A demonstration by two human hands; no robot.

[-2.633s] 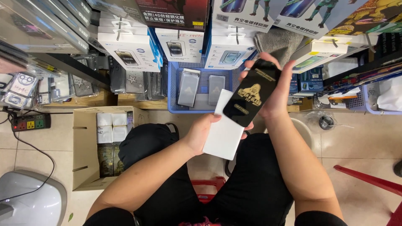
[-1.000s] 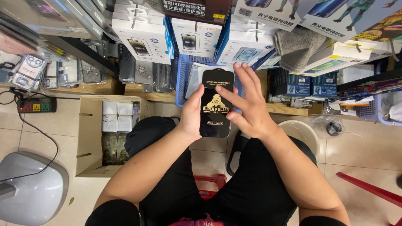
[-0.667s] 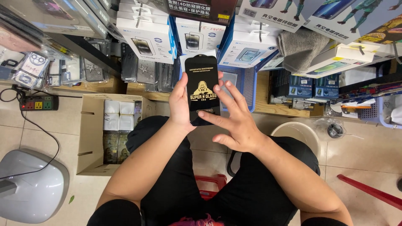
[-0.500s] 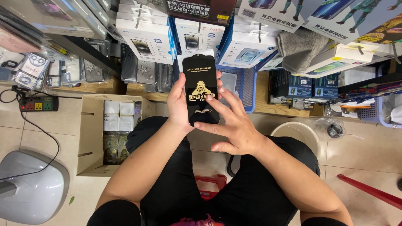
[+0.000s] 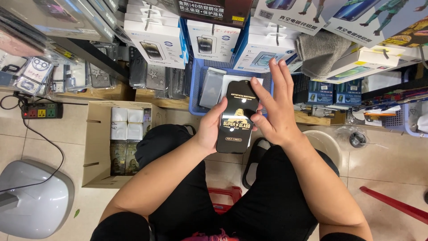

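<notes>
— Black sleeve [image 5: 236,117], the flat packet with gold print: where is it held now?

— It is gripped along its left edge by the left hand [image 5: 210,128], thumb across the front, fingers curled behind. It is kept upright over the lap, just below the blue basket [image 5: 195,91].

— What has changed in the last second or so?

— The sleeve has been brought a little lower and nearer the body. The white card seen with it earlier is no longer shown in the hands.

— And the right hand [image 5: 275,109]?

— It is spread open, nothing closed in it. Its thumb is laid against the sleeve's right edge, and the fingers are stretched upward beyond the top of the packet.

— What is meant by that, as a judgement?

— The sleeve appears to be steadied and smoothed, not yet put down.

— What is found around the hands?

— Left of the left hand, an open cardboard box [image 5: 117,142] of small packs is seen; beyond the fingertips, white boxed stock [image 5: 157,42] is hung.
</notes>
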